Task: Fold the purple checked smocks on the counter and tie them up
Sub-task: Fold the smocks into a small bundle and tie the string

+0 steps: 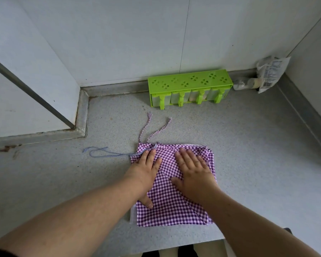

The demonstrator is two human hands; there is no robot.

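A purple checked smock (171, 208) lies folded into a rough rectangle on the grey counter (248, 164). My left hand (145, 172) presses flat on its left half, fingers straight. Flat on the right half lies my right hand (193, 173), fingers spread. Two purple twisted ties (152, 128) run away from the smock's far edge. A blue-white tie (104, 153) trails off to the left from the far left corner.
A green spice rack (190, 89) with several small drawers stands against the back wall. A plastic packet (271, 73) and a small bottle (246, 83) sit in the far right corner. A raised ledge (82, 115) and wall box the counter on the left.
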